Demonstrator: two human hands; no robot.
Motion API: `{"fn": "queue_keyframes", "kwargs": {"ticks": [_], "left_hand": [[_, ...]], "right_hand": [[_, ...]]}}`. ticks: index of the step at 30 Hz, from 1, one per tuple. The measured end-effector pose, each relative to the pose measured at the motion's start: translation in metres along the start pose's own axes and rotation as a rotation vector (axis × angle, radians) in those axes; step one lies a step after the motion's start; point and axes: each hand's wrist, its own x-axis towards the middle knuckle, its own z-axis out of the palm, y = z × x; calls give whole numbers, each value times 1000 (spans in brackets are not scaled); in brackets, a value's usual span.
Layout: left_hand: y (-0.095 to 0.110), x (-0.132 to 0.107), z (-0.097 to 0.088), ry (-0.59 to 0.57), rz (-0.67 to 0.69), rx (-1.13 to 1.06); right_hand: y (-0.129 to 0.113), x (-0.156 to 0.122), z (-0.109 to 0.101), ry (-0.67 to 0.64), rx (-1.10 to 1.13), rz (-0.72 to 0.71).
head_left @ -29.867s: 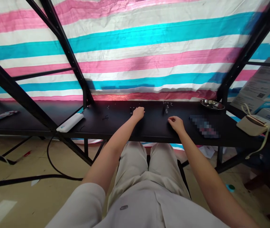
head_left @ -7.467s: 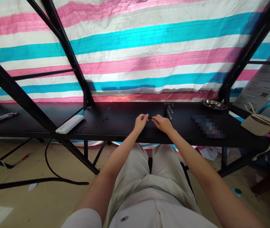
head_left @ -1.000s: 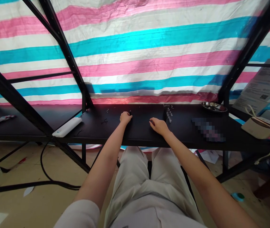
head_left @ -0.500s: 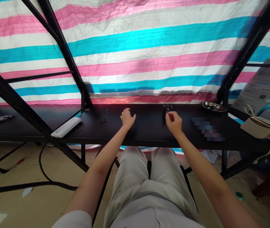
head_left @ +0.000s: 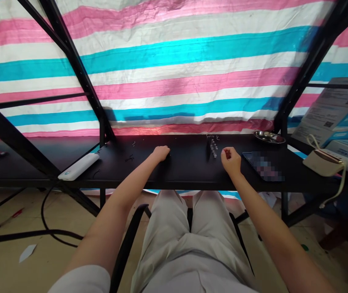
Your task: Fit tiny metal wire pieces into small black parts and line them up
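My left hand [head_left: 161,153] rests low over the black tabletop [head_left: 189,162], its fingers closed and turned down. What it holds, if anything, is hidden. My right hand [head_left: 232,160] is curled, thumb and fingertips together, just right of a line of small clear pieces [head_left: 213,148]. Anything in that pinch is too small to make out. Behind the line lie several tiny white bits [head_left: 212,136] near the table's back edge. Some thin black scraps [head_left: 129,157] are scattered left of my left hand.
A phone [head_left: 262,167] lies right of my right hand, with a shiny metal dish [head_left: 269,137] behind it. Farther right are a beige pouch [head_left: 323,162] and boxes [head_left: 329,114]. On the left lies a white oblong device [head_left: 79,167]. Black frame posts [head_left: 84,77] rise at both sides.
My left hand has gone from spread fingers to closed. My right hand has drawn back rightward from the line of clear pieces, which now shows more fully. The view has shifted slightly.
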Motion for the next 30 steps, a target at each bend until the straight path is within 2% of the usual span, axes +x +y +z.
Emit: {"fn": "queue_keyframes", "kwargs": {"ticks": [3, 9, 14, 19, 22, 26, 28, 30], "left_hand": [[-10, 4, -2, 33, 18, -20], [-25, 9, 8, 167, -216, -232], [-24, 6, 17, 214, -318, -409], [-18, 6, 17, 180, -379, -453], [-18, 5, 9, 103, -425, -451], [-13, -6, -17, -24, -426, -279], [-3, -18, -31, -21, -401, -191], [14, -31, -41, 16, -273, -165]], "right_hand": [[1, 0, 1, -5, 6, 2], [0, 0, 2, -8, 26, 32], [2, 0, 4, -12, 20, 38], [4, 0, 5, -19, 24, 65], [2, 0, 3, -20, 4, 87], [-1, 1, 1, -29, -93, 196], [-1, 1, 1, -72, -152, 277], [1, 2, 2, -144, -197, 330]]}}
